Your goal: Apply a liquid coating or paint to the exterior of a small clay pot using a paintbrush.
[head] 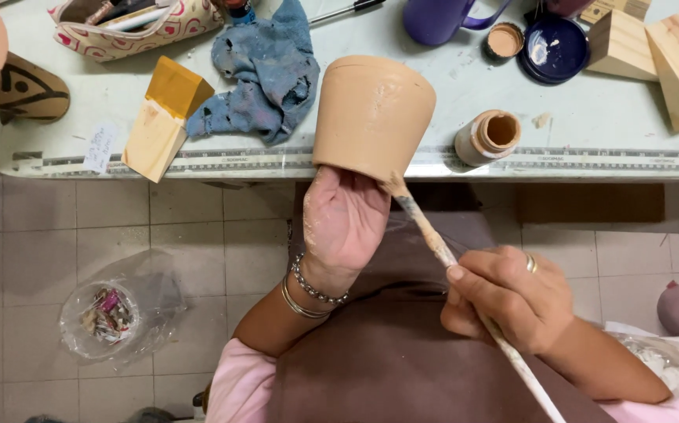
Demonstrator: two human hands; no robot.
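One clay-coloured pot (372, 113), one brush (433, 239), two hands at the table edge (355, 160).

The left hand (343, 223) is pushed inside the upturned pot, holding it over the edge; the right hand (508, 298) is clamped on the brush, tip at the pot's rim. Nearby: one open paint jar (488, 137) with tan paint, its lid (504, 41), a blue rag (265, 74), several wooden blocks (163, 117).
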